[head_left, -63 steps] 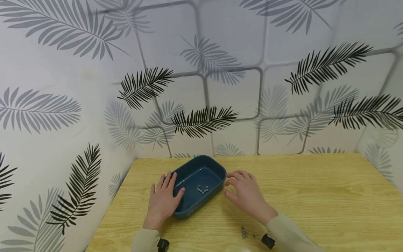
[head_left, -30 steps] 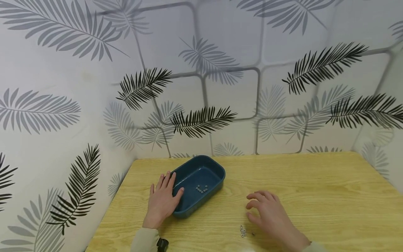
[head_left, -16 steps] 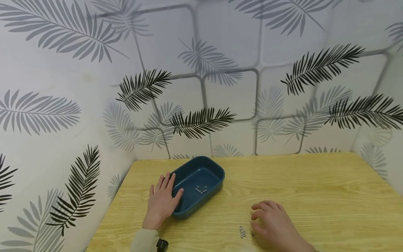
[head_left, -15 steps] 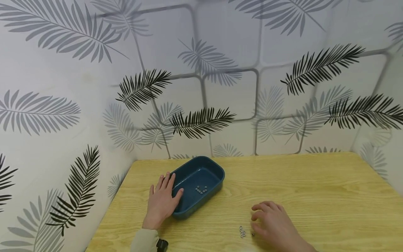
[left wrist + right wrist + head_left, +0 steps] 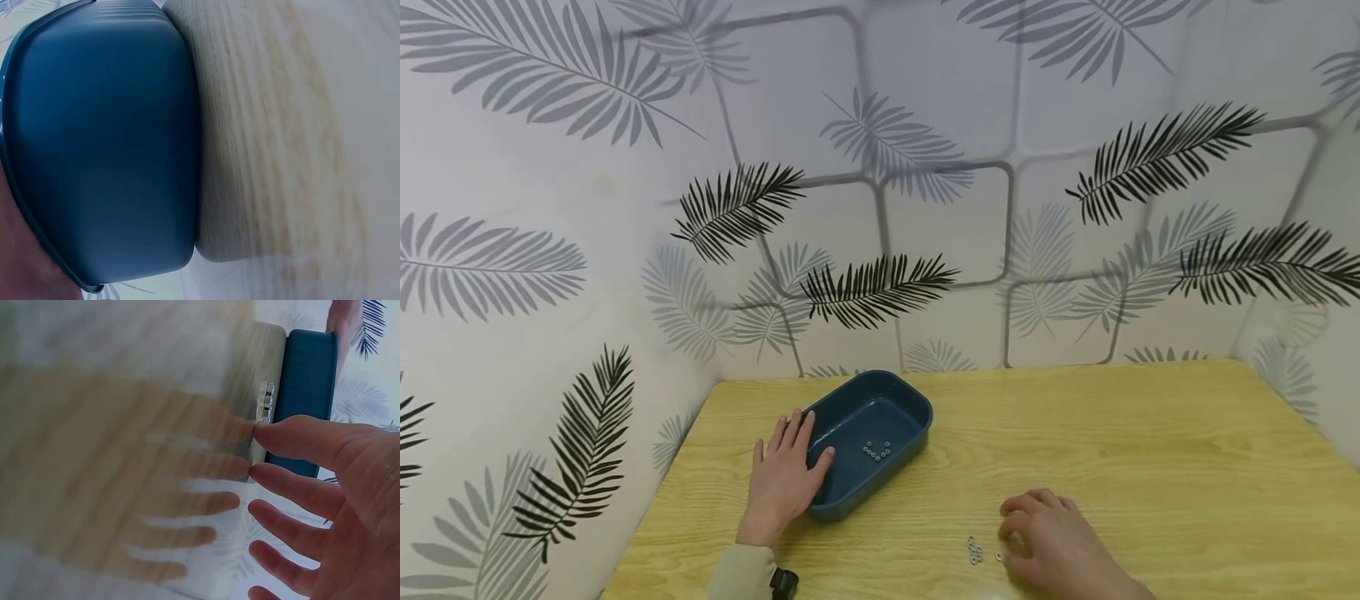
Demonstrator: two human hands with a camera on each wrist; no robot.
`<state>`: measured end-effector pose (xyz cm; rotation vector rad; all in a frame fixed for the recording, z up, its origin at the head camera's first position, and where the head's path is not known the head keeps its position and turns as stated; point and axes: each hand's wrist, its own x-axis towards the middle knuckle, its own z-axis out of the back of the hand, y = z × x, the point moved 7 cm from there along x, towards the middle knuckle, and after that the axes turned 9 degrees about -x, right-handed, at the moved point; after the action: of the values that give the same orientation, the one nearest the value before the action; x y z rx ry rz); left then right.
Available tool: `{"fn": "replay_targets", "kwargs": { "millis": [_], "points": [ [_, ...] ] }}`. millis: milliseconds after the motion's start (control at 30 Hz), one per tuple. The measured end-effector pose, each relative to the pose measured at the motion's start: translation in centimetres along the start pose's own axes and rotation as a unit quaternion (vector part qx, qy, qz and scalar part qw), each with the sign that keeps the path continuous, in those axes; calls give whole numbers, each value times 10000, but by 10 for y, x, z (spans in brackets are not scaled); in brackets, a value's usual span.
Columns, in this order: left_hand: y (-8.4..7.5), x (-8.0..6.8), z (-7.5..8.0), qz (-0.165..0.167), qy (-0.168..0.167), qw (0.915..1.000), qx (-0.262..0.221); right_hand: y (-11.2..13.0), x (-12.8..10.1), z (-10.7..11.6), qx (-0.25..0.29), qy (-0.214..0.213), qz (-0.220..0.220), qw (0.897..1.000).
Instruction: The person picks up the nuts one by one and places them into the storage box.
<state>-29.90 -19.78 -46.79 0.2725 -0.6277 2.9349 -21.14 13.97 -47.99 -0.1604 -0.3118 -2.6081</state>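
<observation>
In the head view, a dark blue oblong basin (image 5: 850, 492) stands on the table with several small metal nuts (image 5: 876, 451) on its floor. My left hand (image 5: 782, 483) lies over the basin's left rim, fingers straight, thumb reaching inside. My right hand (image 5: 1052, 537) is low over the table at front right, fingers bent. A lone metal nut (image 5: 999, 557) lies right at the right thumb's tip. Just left of it is a small cluster of nuts (image 5: 973, 550). In the right wrist view, the thumb (image 5: 275, 434) and index fingertip stand apart at the tabletop with nothing between them.
The pale wooden table (image 5: 1112, 433) reaches back to a wall (image 5: 947, 317) covered with leaf patterns. A black wrist strap (image 5: 785, 583) sits at the left sleeve. The left wrist view is mostly filled by the basin's outer side (image 5: 106, 144).
My right hand has left the basin's right side and come down toward the front right, beside the lone nut. That nut now shows its hole. The left hand stays on the basin.
</observation>
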Motion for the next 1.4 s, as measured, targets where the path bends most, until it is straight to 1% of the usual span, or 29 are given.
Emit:
{"fn": "replay_targets", "kwargs": {
  "millis": [133, 300, 567, 700, 1000, 1233, 1400],
  "points": [
    [-1, 0, 1, -18, -16, 10000, -21, 2, 3, -1, -51, -76, 117, 9999],
    [0, 0, -1, 24, 48, 10000, -20, 6, 5, -3, 91, 98, 135, 9998],
    [2, 1, -3, 67, 79, 9999, 56, 11, 7, -3, 97, 186, 263, 9994],
    [2, 1, -2, 73, 66, 9999, 26, 12, 7, -3, 77, 163, 309, 9994],
    [-2, -2, 1, -17, -33, 10000, -46, 14, 10, -4, 44, 157, 372, 9992],
    [-3, -3, 2, -18, -21, 10000, -33, 17, 9, -1, -121, -74, 431, 9990],
    [-3, -3, 3, -59, -66, 9999, -70, 16, 9, 0, -108, -9, 359, 9993]
  ]
}}
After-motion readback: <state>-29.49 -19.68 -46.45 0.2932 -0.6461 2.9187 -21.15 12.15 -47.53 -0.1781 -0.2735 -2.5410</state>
